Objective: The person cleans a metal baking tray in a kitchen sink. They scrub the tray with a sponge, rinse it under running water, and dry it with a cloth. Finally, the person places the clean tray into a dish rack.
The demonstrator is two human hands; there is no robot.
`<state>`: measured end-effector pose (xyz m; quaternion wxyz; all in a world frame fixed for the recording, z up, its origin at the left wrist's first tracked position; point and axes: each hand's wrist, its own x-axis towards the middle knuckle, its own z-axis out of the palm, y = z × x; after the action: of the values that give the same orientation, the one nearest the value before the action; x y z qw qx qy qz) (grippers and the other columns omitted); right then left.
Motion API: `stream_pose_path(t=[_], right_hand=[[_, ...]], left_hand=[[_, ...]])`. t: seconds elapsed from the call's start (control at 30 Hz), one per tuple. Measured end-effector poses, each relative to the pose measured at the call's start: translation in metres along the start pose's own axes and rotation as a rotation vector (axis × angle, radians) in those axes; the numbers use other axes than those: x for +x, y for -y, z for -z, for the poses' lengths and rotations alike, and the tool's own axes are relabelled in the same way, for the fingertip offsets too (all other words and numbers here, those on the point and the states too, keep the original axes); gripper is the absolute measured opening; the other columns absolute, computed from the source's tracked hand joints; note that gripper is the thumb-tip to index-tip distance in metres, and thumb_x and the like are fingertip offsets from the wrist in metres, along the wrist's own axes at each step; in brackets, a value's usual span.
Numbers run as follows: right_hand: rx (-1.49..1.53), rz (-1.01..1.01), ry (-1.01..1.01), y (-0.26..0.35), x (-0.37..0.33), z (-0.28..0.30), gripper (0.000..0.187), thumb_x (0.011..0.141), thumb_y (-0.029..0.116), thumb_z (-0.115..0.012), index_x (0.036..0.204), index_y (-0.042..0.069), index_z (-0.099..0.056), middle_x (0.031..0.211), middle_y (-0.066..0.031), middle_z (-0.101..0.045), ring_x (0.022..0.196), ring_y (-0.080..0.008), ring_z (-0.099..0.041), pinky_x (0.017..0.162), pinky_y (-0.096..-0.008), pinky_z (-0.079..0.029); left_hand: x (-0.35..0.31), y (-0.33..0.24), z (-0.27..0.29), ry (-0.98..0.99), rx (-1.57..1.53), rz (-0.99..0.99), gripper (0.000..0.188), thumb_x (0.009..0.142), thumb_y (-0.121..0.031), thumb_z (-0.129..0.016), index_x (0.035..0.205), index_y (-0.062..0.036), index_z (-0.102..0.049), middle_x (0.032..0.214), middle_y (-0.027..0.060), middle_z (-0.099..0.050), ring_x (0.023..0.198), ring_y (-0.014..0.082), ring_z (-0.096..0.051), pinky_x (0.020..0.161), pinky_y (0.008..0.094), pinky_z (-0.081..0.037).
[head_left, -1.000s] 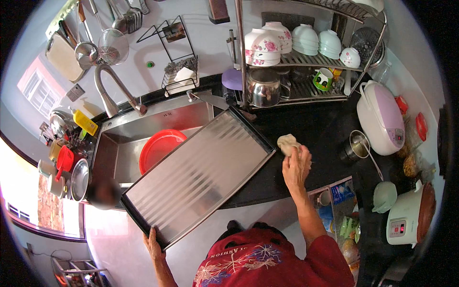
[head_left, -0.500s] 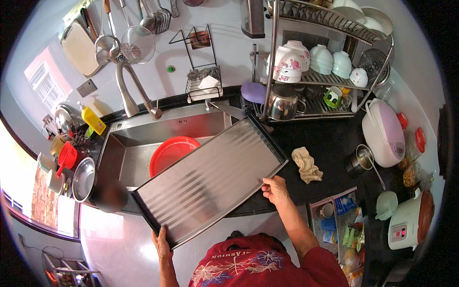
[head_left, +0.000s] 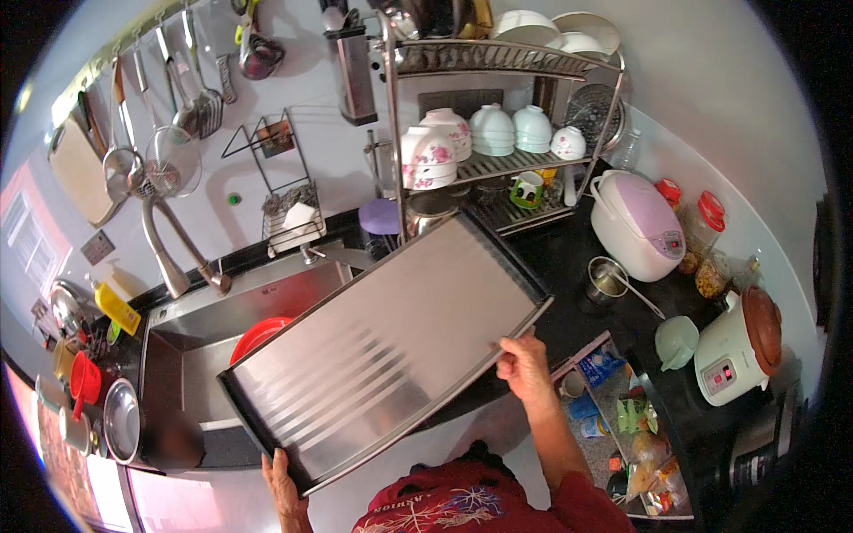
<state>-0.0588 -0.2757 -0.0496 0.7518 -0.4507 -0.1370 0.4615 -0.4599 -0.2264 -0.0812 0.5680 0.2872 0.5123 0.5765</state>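
Observation:
A long rectangular metal tray with black end pieces and a pale rim is held tilted in front of me, over the sink edge and counter. My left hand is closed on its near left corner, thumb on top. Further right along the near edge, my right hand grips the rim between thumb and fingers. Reflected stripes show on the bare metal surface. Behind the tray, the red basin in the sink is partly hidden.
The steel sink with its tall faucet lies left. A dish rack with bowls stands behind the tray. Right are a small pot, a pink-and-white rice cooker, a white-and-brown cooker and an open drawer of packets.
The view has turned to the right. Both hands have carried the tray rightward relative to the sink; it now hides the beige cloth and part of the rack's lower shelf.

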Motion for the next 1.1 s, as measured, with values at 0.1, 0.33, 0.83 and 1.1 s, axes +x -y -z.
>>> stream_pose_path(t=[0.1,0.33,0.83,1.1], right_hand=[[0.051,0.158,-0.145,0.026,-0.001,0.037,0.015,0.077,0.012,-0.060,0.070,0.011,-0.047,0.064,-0.0020,-0.053,0.041,-0.0072,-0.038,0.036,-0.0198,-0.027],[0.001,0.337,-0.303,0.106,0.006,0.077,0.022,0.077,0.020,-0.062,0.065,0.012,-0.046,0.057,0.0009,-0.045,0.045,-0.0063,-0.038,0.036,-0.0188,-0.027],[0.020,0.335,-0.409,0.197,0.098,0.166,0.019,0.074,0.017,-0.064,0.069,0.008,-0.049,0.055,0.0001,-0.043,0.039,-0.0062,-0.036,0.032,-0.0198,-0.025],[0.072,0.334,-0.372,0.204,0.125,0.193,0.024,0.074,0.025,-0.068,0.067,0.011,-0.050,0.055,-0.0003,-0.047,0.036,-0.0070,-0.033,0.032,-0.0204,-0.022]], left_hand=[[-0.004,-0.004,-0.050,0.260,0.029,-0.019,0.036,0.086,-0.021,-0.055,0.115,-0.0025,-0.045,0.086,-0.0002,-0.053,0.076,0.0080,-0.049,0.067,0.0234,-0.042],[-0.015,0.011,-0.156,0.338,0.012,0.171,0.028,0.087,-0.022,-0.052,0.109,-0.0039,-0.050,0.084,-0.0009,-0.054,0.076,0.0085,-0.051,0.066,0.0238,-0.043],[-0.026,0.038,-0.302,0.502,0.072,0.281,0.047,0.085,-0.032,-0.053,0.118,-0.0001,-0.041,0.096,0.0070,-0.053,0.084,0.0152,-0.054,0.065,0.0325,-0.049],[-0.024,0.025,-0.346,0.269,0.190,0.288,0.057,0.085,-0.037,-0.052,0.125,-0.0015,-0.033,0.105,0.0090,-0.051,0.088,0.0182,-0.055,0.063,0.0332,-0.050]])
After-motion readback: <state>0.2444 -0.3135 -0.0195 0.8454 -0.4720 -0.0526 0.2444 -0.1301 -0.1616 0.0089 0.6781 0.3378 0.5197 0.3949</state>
